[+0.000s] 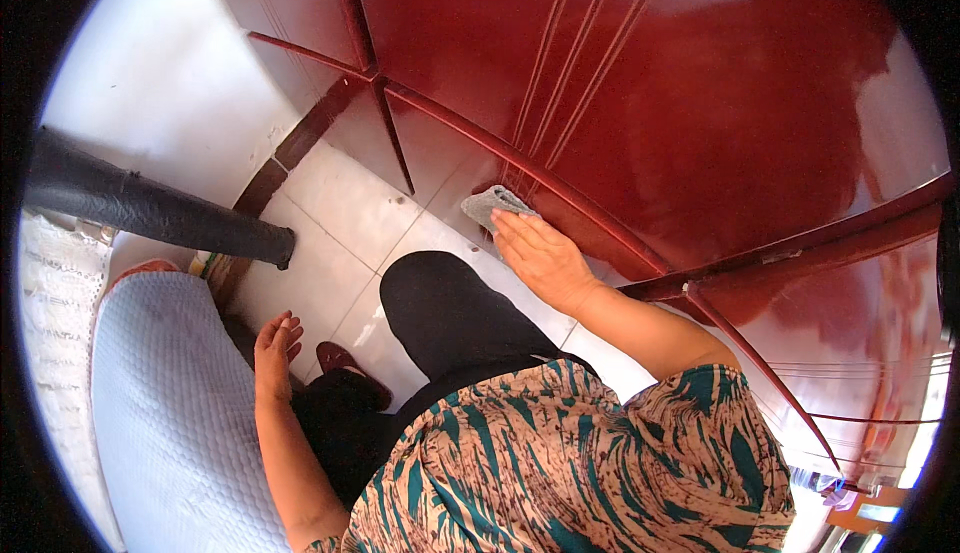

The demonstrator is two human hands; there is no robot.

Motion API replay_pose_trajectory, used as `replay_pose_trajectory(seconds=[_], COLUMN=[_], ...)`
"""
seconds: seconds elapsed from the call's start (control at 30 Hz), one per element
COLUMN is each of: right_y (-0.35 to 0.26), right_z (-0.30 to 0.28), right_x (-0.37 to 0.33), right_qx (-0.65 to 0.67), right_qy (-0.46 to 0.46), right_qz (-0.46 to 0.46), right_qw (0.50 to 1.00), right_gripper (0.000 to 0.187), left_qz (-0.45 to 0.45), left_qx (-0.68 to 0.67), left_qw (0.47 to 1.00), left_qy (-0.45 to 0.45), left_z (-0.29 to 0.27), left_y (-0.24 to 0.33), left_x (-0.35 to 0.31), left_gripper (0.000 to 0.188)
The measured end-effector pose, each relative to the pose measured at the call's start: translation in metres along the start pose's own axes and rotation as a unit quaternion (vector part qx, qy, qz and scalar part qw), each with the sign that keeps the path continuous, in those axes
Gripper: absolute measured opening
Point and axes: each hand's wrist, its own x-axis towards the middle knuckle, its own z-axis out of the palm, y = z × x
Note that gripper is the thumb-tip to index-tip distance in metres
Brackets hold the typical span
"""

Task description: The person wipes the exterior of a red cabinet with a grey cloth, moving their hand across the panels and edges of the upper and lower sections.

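Observation:
My right hand (545, 258) presses a folded grey cloth (494, 203) against the low part of a glossy dark red panel (700, 103). The cloth pokes out past my fingertips. It lies just below a raised red strip (520, 166) and the foot of several thin grooves. My left hand (275, 348) hangs at my left side with loosely bent fingers and nothing in it. Nearest to it is a light blue quilted cover (180, 383).
White floor tiles (340, 208) lie below the panel. A black padded pole or tube (150, 205) juts in from the left, beside a white wall (150, 73) with dark skirting (300, 138). A red panel section (830, 323) turns away at the right. My knee (440, 293) is close to the panel.

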Motion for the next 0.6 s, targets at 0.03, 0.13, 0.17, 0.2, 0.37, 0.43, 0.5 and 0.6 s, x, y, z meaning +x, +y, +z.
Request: replay_pose_trajectory(seconds=[0.03, 0.13, 0.17, 0.2, 0.37, 0.43, 0.5, 0.6], right_y=[0.000, 0.004, 0.003, 0.001, 0.001, 0.002, 0.002, 0.000], right_z=[-0.001, 0.004, 0.007, 0.012, 0.031, 0.032, 0.034, 0.048], right_x=[0.000, 0.012, 0.021, 0.032, 0.091, 0.106, 0.105, 0.077], right_qx=[-0.028, -0.089, -0.098, -0.107, -0.137, -0.151, -0.151, -0.137], right_qy=[-0.022, -0.053, -0.056, -0.060, -0.051, -0.037, -0.048, -0.074], right_qz=[-0.012, -0.052, -0.055, -0.058, -0.053, -0.055, -0.068, -0.085], right_qw=[0.999, 0.993, 0.992, 0.991, 0.988, 0.986, 0.985, 0.984], right_gripper=[0.034, 0.037, 0.038, 0.040, 0.041, 0.041, 0.040, 0.038], left_qz=[0.003, 0.004, 0.004, 0.003, 0.008, 0.011, 0.016, 0.012], left_qx=[0.001, 0.004, 0.003, 0.002, -0.017, -0.020, -0.019, -0.015], left_qw=[1.000, 1.000, 1.000, 1.000, 1.000, 1.000, 1.000, 1.000], left_qy=[0.000, -0.003, -0.005, -0.006, -0.001, 0.007, 0.018, 0.022], left_z=[0.002, 0.005, 0.003, 0.001, 0.002, 0.006, 0.009, 0.011], left_y=[0.001, 0.002, 0.001, 0.001, -0.001, 0.001, 0.003, 0.007], left_x=[-0.001, -0.004, -0.004, -0.003, -0.006, -0.010, -0.012, -0.016], left_gripper=[0.044, 0.044, 0.044, 0.044, 0.044, 0.044, 0.045, 0.044])
